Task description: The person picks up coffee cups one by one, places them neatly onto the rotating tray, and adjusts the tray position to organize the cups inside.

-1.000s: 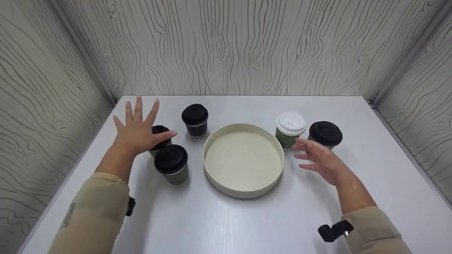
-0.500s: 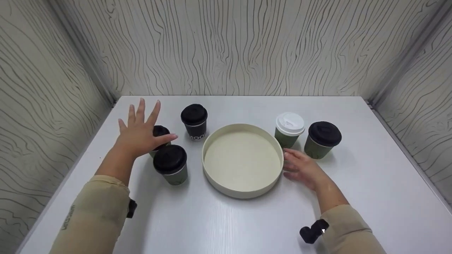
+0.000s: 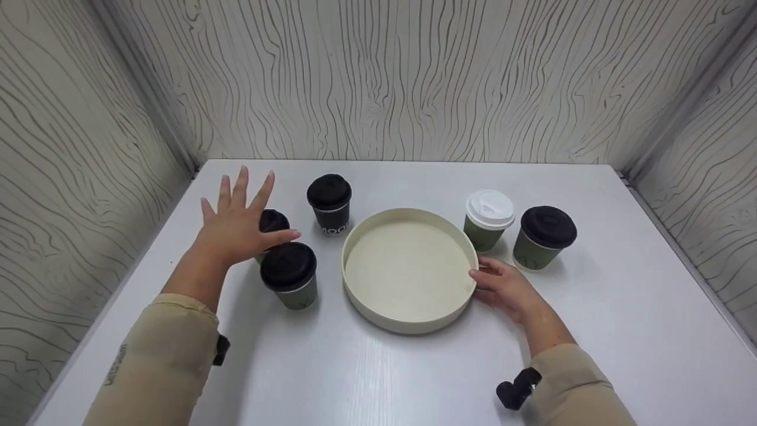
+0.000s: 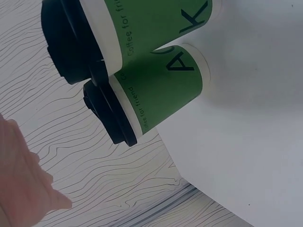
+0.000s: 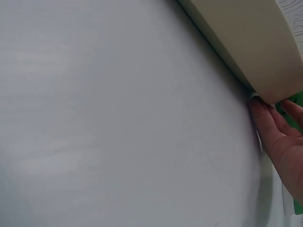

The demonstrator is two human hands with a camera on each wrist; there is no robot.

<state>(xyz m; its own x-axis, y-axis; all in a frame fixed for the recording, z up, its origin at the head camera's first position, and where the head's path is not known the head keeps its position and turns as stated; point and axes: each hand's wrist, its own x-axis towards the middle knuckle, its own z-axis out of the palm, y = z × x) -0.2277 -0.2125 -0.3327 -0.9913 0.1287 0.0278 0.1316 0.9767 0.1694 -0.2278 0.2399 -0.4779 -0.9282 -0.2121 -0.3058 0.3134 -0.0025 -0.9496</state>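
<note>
A round cream tray (image 3: 408, 322) with a low wall sits in the middle of the table. My right hand (image 3: 508, 290) pinches its right side, thumb at the rim and the other fingers against the outer wall; in the right wrist view the fingertips (image 5: 258, 106) reach the tray's lower edge. With fingers spread, my left hand (image 3: 230, 234) is over the left side of the table. Closest to it are two green cups with black lids, a rear cup (image 3: 274, 220) partly hidden by the hand and a front cup (image 3: 290, 272).
Behind the tray on the left stands a dark cup (image 3: 330, 204) with a black lid. Right of the tray are a green cup with a white lid (image 3: 488, 219) and a green cup with a black lid (image 3: 544, 236). Wood-patterned walls (image 3: 378, 83) enclose the table.
My right hand has moved left and down from near the right-hand cups to the tray's side and taken hold of it. The left hand stays spread, shifted only slightly.
</note>
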